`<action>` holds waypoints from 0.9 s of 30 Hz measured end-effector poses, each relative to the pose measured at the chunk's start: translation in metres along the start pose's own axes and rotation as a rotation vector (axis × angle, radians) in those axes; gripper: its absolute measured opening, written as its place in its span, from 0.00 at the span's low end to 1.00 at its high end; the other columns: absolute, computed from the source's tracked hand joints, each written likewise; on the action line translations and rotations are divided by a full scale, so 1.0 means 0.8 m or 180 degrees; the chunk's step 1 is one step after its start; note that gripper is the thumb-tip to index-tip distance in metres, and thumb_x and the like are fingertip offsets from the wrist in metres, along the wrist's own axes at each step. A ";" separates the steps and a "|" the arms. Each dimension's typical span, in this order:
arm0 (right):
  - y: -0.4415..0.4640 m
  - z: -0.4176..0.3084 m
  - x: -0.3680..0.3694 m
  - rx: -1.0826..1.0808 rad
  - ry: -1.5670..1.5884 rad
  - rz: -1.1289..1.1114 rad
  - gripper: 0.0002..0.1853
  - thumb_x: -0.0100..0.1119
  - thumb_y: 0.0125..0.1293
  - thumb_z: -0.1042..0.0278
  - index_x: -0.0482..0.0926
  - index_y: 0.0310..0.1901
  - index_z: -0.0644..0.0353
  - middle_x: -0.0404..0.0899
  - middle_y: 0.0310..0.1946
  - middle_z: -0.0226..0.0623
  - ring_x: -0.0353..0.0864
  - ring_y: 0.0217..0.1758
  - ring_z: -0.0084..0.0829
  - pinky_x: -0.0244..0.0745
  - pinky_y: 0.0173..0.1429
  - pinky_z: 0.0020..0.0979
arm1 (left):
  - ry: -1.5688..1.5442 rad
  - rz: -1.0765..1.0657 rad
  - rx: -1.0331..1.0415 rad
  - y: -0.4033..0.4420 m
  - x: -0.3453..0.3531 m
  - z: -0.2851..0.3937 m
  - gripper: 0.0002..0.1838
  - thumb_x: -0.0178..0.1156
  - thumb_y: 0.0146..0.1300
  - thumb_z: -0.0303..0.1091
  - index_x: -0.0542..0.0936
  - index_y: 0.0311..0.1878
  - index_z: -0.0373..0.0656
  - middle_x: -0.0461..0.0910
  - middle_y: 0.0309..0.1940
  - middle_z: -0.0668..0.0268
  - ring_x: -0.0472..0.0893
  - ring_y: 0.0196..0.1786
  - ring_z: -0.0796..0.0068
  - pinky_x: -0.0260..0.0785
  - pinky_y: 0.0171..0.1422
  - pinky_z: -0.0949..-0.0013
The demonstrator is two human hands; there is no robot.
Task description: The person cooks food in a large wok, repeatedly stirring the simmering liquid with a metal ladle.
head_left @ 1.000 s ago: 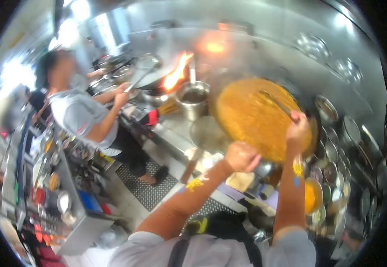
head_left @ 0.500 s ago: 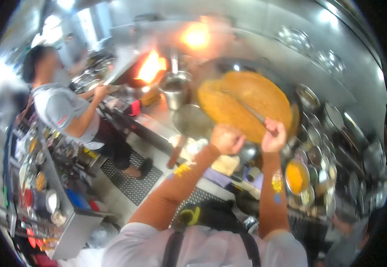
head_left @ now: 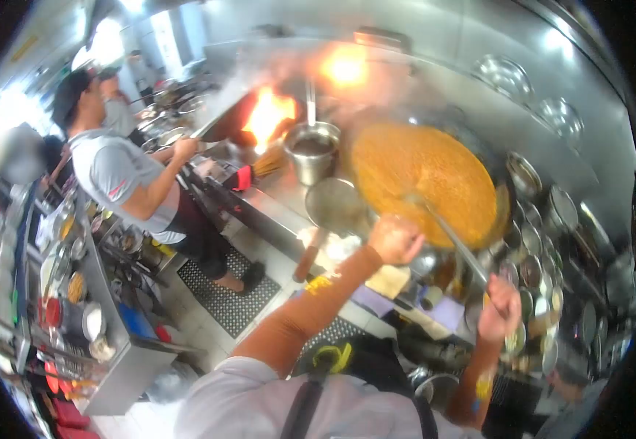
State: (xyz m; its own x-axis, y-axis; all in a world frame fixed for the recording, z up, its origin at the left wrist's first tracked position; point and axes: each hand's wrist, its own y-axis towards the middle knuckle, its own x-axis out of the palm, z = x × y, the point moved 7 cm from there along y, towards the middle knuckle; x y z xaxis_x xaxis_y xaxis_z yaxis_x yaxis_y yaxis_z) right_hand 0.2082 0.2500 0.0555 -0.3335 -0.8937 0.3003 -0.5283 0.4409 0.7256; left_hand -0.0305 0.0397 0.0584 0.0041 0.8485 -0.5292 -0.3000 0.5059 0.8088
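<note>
A large wok (head_left: 506,206) is filled with thick orange-brown sauce (head_left: 424,164). My right hand (head_left: 499,309) is wrapped round the handle of a long metal ladle (head_left: 455,235), to the lower right of the wok. The ladle's far end dips into the sauce near the middle, so its head is hidden. At the wok's near edge, my left hand (head_left: 397,238) is closed with curled fingers; what they grip, if anything, is hidden. Beside that hand lies a pale yellowish block or folded cloth (head_left: 389,281).
At the left a co-worker (head_left: 124,164) holds a pan's handle by tall flames (head_left: 270,117). A metal pot (head_left: 313,150) and a round pan (head_left: 332,205) stand left of the wok. Several bowls and containers (head_left: 530,241) crowd the right. A perforated mat (head_left: 228,293) lies on the floor.
My right hand has moved down and right, drawing the ladle's handle back from over the wok. My left hand stays by the near rim. The whole view has shifted slightly.
</note>
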 end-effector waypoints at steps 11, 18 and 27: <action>0.061 -0.076 -0.099 0.0398 0.0621 -0.0026 0.19 0.39 0.79 0.62 0.67 0.27 0.53 0.68 0.27 0.33 0.67 0.40 0.34 0.64 0.67 0.46 | -0.0174 0.0081 0.0104 0.003 -0.003 0.001 0.13 0.68 0.61 0.37 0.80 0.22 0.46 0.77 0.20 0.62 0.79 0.25 0.56 0.69 0.33 0.54; 0.111 -0.005 -0.066 0.0482 0.0694 -0.0324 0.17 0.43 0.78 0.60 0.67 0.27 0.53 0.67 0.27 0.33 0.66 0.39 0.33 0.65 0.66 0.45 | -0.0112 -0.0102 0.0025 0.010 -0.005 0.001 0.07 0.66 0.56 0.36 0.82 0.24 0.49 0.81 0.23 0.63 0.82 0.29 0.56 0.72 0.34 0.52; 0.154 0.114 0.006 0.0246 0.0477 -0.0379 0.18 0.43 0.77 0.57 0.67 0.29 0.56 0.70 0.29 0.37 0.69 0.41 0.37 0.64 0.59 0.44 | -0.0002 0.0115 0.0219 0.012 -0.001 -0.004 0.13 0.68 0.57 0.39 0.77 0.22 0.48 0.75 0.19 0.63 0.78 0.25 0.56 0.69 0.33 0.55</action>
State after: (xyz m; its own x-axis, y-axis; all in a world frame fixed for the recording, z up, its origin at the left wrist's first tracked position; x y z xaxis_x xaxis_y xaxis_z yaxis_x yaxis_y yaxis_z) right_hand 0.0707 0.3079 0.0901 -0.1482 -0.9397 0.3082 -0.6173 0.3313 0.7136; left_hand -0.0363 0.0433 0.0659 -0.0049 0.8664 -0.4993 -0.2339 0.4844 0.8430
